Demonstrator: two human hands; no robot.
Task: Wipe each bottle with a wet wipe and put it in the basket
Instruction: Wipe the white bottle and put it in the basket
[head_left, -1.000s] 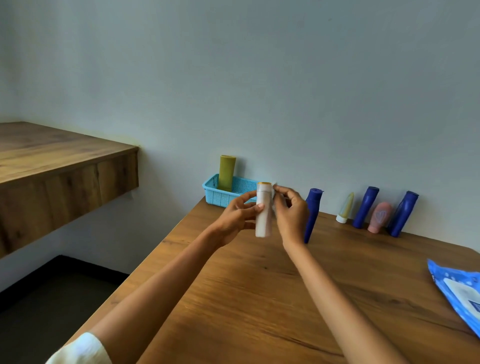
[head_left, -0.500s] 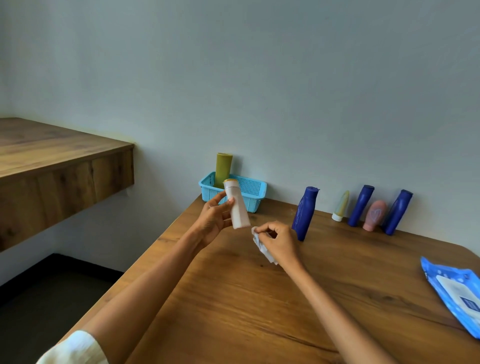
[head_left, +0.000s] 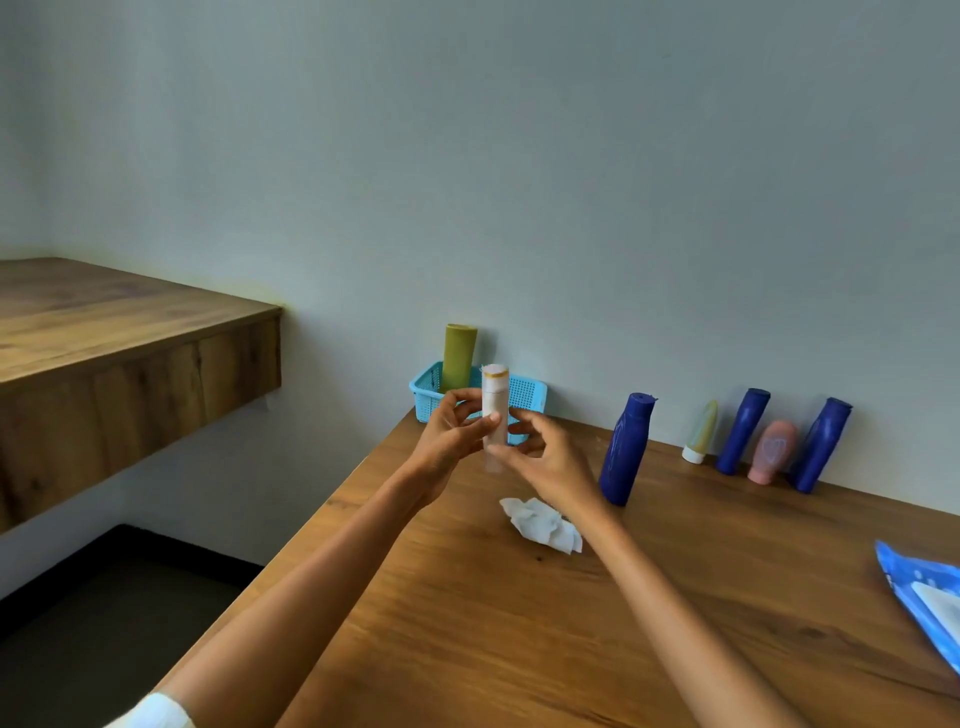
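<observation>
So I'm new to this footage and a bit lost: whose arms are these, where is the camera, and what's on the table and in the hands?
There is no machine here. The arms belong to a person wearing a camera on the head, so the one picture looks forward and down over their own hands. The left hand grips a white bottle upright; the right hand touches its lower part. On the wooden table lie a crumpled wipe and, at the right edge, a blue wipe pack. By the wall, a blue basket holds an olive bottle. Further right stand three blue bottles, a pale tube and a pink bottle.
</observation>
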